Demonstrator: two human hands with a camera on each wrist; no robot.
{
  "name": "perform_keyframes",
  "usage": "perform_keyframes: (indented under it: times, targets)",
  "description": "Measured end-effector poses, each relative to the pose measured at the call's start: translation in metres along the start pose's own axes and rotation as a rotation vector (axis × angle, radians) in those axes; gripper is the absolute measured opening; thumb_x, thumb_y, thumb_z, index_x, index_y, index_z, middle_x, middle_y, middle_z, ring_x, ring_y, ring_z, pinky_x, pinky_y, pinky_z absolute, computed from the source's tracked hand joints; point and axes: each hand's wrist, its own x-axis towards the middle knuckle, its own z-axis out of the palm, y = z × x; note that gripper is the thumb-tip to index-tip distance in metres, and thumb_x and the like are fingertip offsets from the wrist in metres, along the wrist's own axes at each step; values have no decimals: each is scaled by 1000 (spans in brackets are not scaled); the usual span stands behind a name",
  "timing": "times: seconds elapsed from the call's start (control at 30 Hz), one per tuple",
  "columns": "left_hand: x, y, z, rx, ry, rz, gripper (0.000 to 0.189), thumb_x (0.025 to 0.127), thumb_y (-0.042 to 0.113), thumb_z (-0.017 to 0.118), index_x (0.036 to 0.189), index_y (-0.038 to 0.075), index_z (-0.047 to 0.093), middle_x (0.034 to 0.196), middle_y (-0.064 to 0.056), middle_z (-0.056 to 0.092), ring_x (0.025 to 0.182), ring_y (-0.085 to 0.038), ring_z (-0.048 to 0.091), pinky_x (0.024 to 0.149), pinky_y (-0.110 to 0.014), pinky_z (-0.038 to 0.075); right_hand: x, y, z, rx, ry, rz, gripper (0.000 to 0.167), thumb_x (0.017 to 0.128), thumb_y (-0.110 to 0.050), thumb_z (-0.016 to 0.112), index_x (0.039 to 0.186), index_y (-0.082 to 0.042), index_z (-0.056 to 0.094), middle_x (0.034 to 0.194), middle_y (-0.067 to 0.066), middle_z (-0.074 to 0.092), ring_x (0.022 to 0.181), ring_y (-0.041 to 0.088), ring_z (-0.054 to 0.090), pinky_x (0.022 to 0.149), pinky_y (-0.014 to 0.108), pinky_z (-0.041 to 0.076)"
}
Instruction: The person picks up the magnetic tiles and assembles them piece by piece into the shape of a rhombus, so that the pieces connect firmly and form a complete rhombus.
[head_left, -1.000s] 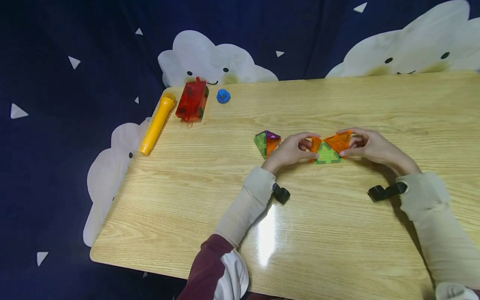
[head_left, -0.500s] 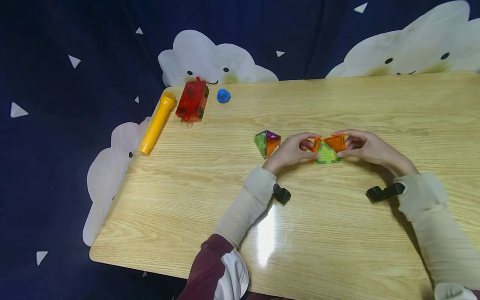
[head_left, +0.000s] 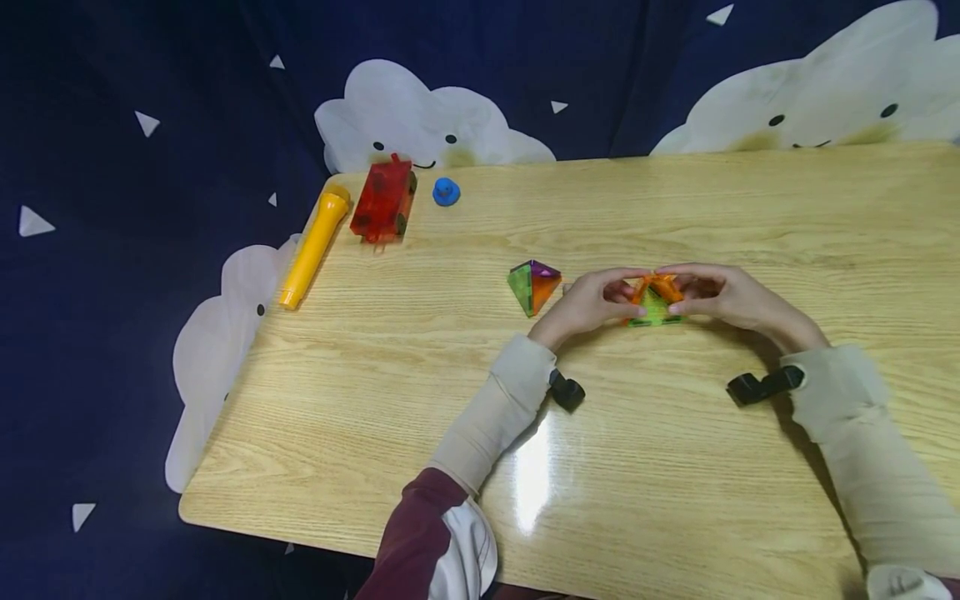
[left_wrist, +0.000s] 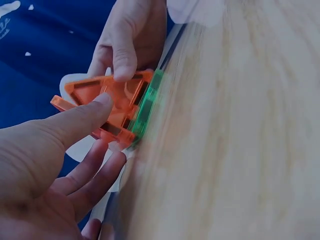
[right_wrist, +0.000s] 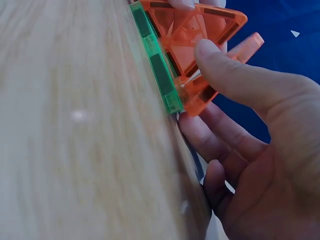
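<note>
A green triangular magnetic tile (head_left: 654,316) lies flat on the table between both hands. From its sides two orange triangular magnetic tiles (left_wrist: 82,91) rise and lean inward, their upper tips close together in the head view. My left hand (head_left: 588,302) pinches the left orange tile with thumb and fingers. On the other side my right hand (head_left: 731,298) pinches the right orange tile, thumb on its near face in the right wrist view. The green tile's edge (right_wrist: 159,70) runs along the orange tiles' bottom edges. Fingers partly hide the orange tiles from above.
Just left of my left hand stands a small pyramid (head_left: 534,288) of green, orange and purple tiles. At the table's back left are a yellow toy microphone (head_left: 315,248), a red wheeled toy cart (head_left: 384,200) and a small blue toy (head_left: 446,192).
My right hand has moved left, tilting the right orange tile up and inward toward the left one. My left hand has shifted slightly right, still holding its tile.
</note>
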Motion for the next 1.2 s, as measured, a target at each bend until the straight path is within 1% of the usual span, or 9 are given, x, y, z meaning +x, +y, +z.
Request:
perform_keyframes:
  times: [0.13, 0.27, 0.47, 0.57, 0.7, 0.8, 0.93, 1.1, 1.2]
  targets:
    - [0, 1, 2, 28, 2, 9, 51, 87, 17, 70, 135, 12, 54, 114, -6, 64, 96, -7, 57, 81, -12, 43, 0, -3, 1, -18, 3, 25, 52, 85, -17, 73, 133, -7, 55, 102, -2, 60, 87, 5, 56, 73, 19, 44]
    - [-1, 1, 1, 35, -3, 8, 52, 87, 17, 69, 136, 11, 53, 114, -7, 63, 96, -8, 56, 81, -12, 43, 0, -4, 1, -24, 10, 12, 51, 85, -15, 73, 132, -6, 56, 100, 1, 61, 84, 7, 55, 72, 20, 43]
    - [-1, 1, 0, 58, -9, 7, 53, 89, 19, 68, 138, 13, 51, 119, -8, 62, 102, -9, 57, 86, -13, 42, 1, -4, 2, 14, 12, -2, 52, 83, -10, 74, 132, -5, 55, 97, -4, 60, 83, 8, 55, 70, 21, 44]
    - [0, 0, 0, 57, -13, 11, 53, 89, 19, 67, 139, 14, 51, 121, -8, 61, 104, -10, 57, 88, -13, 42, 0, -4, 2, 19, 2, -7, 55, 83, -8, 74, 133, -5, 54, 101, -2, 59, 81, 8, 57, 69, 22, 44]
    - [0, 0, 1, 46, -12, 15, 51, 89, 18, 67, 137, 12, 52, 121, -7, 61, 104, -9, 56, 89, -13, 41, -1, -2, 0, 27, -37, -17, 60, 82, -5, 73, 137, -4, 49, 108, 2, 59, 78, 10, 58, 68, 23, 44]
    - [0, 0, 1, 34, -5, 19, 49, 89, 17, 67, 136, 11, 54, 118, -7, 62, 103, -9, 56, 89, -13, 41, -1, -1, -1, 34, -65, -29, 65, 80, -1, 74, 139, -3, 46, 99, 4, 61, 75, 11, 56, 65, 24, 43]
    - [0, 0, 1, 37, 2, 28, 48, 89, 17, 67, 134, 11, 55, 118, -7, 62, 103, -9, 56, 88, -12, 41, 0, 0, -1, 45, -90, -51, 67, 79, 0, 74, 140, -6, 46, 82, 4, 59, 72, 13, 52, 61, 26, 39]
    - [1, 0, 1, 41, -4, 34, 46, 89, 16, 67, 133, 11, 56, 126, -6, 59, 105, -9, 56, 90, -12, 40, 0, 1, -1, 70, -116, -83, 68, 80, 2, 73, 141, -9, 45, 82, 4, 57, 71, 14, 50, 61, 27, 37]
    - [1, -1, 1, 40, -8, 31, 45, 89, 16, 66, 133, 12, 56, 130, -4, 58, 107, -9, 55, 91, -13, 40, 0, 1, -1, 78, -124, -76, 66, 80, 1, 73, 140, -11, 47, 82, 5, 57, 72, 14, 50, 61, 27, 37]
